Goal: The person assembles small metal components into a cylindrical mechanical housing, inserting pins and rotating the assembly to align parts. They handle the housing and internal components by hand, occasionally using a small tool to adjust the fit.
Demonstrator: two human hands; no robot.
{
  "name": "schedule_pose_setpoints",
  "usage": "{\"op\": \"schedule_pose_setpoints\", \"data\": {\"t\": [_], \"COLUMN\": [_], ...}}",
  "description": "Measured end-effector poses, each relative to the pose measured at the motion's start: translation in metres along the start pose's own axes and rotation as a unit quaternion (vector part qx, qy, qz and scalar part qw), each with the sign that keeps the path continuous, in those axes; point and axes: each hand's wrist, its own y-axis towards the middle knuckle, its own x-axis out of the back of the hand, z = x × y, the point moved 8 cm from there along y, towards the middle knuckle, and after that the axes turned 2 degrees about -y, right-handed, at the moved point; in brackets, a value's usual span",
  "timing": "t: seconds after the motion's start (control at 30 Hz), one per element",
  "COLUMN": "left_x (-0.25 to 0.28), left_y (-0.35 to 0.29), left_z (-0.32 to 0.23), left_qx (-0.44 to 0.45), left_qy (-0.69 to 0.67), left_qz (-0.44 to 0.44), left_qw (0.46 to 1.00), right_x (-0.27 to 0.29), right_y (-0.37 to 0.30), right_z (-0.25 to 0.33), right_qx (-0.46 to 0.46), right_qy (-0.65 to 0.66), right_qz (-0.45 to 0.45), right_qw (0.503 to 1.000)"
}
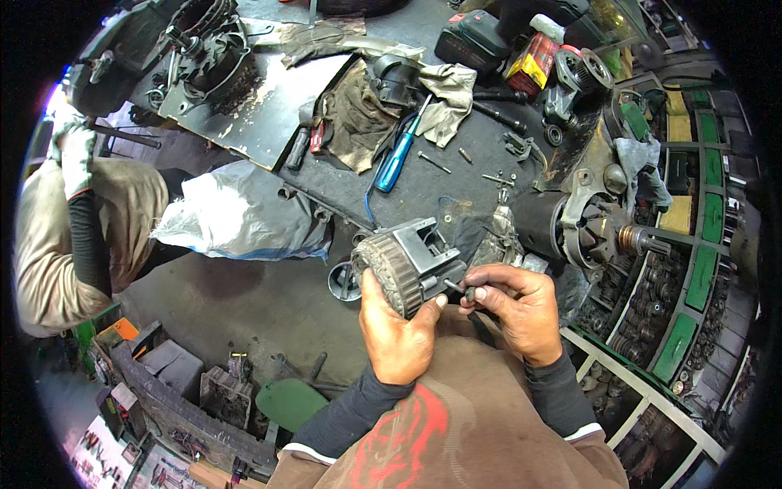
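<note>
Just beyond the left hand (399, 336), which clasps it from the near side, I see the ribbed metal housing (405, 267), while the right hand (521, 314), near the left one but apart from it, pinches a small bolt-like piece (470, 295) at the housing's right side; whether it enters the housing, I cannot tell. From my distance I judge the housing rather heavy, stiff and possibly slippery with grease, so I would hold it around the ribbed rim (380, 265), and not by the thinner metal frame (415, 251).

The left hand (399, 338) cradles a ribbed metal housing (384, 267).
</note>
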Motion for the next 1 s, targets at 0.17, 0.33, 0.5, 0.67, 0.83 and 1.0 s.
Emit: {"op": "schedule_pose_setpoints", "data": {"t": [0.17,0.33,0.5,0.67,0.83,1.0], "left_x": [-0.006,-0.004,-0.007,-0.010,-0.011,-0.012], "left_y": [-0.004,-0.001,0.001,0.001,0.004,0.006], "left_z": [-0.010,-0.006,-0.001,-0.001,-0.006,-0.006], "left_qx": [-0.005,-0.031,-0.034,-0.043,-0.059,-0.069], "left_qy": [0.041,0.042,0.021,0.100,0.094,0.078], "left_qz": [0.006,-0.015,-0.015,0.003,-0.009,-0.016], "left_qw": [0.999,0.999,0.999,0.994,0.994,0.995], "right_x": [0.002,-0.030,-0.025,-0.025,-0.031,-0.030], "right_y": [-0.011,-0.034,-0.032,-0.019,-0.016,-0.015], "right_z": [0.011,0.047,0.046,0.039,0.044,0.047], "right_qx": [0.087,0.292,0.306,0.343,0.340,0.343], "right_qy": [-0.123,-0.428,-0.446,-0.473,-0.537,-0.514], "right_qz": [-0.067,-0.122,-0.110,-0.070,-0.072,-0.068], "right_qw": [0.986,0.847,0.834,0.809,0.768,0.783]}}
